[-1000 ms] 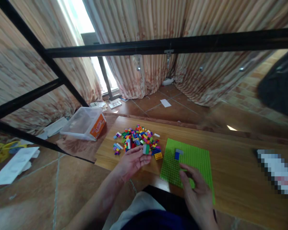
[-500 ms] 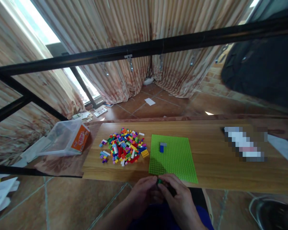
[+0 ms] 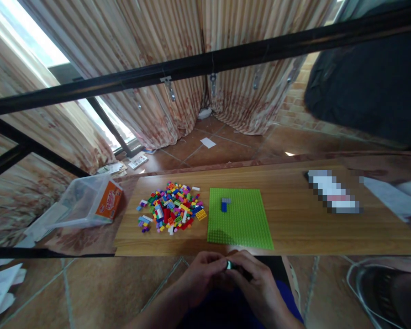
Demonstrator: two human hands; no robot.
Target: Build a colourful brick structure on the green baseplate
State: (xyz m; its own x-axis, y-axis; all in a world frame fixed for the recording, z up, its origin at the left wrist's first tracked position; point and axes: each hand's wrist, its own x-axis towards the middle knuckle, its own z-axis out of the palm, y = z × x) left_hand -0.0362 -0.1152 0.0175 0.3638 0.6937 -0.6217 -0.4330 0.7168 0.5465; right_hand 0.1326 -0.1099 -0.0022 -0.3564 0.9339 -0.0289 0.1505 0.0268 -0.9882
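Observation:
My left hand [image 3: 207, 274] and my right hand [image 3: 251, 274] meet just in front of the table's near edge, above my lap. Between their fingertips is a small green brick [image 3: 229, 265], partly covered by the fingers; both hands are closed on it. Beyond them lies a bright green studded baseplate [image 3: 243, 224]. A blue brick [image 3: 223, 207] and a grey brick [image 3: 226, 200] sit together on its upper left part. Left of the baseplate spreads a pile of mixed coloured bricks [image 3: 173, 208], with a yellow brick [image 3: 201, 214] at its right edge.
The wooden table [image 3: 294, 228] carries a blurred-out object [image 3: 334, 192] on its right. A clear plastic box [image 3: 82, 201] with an orange label stands left of the table. A black metal bar [image 3: 192, 66] crosses above the far side, before the curtains [image 3: 171, 36].
The view has shifted a little, so the table things appear further left. Both hands stay together on the green brick, which now shows a brighter side.

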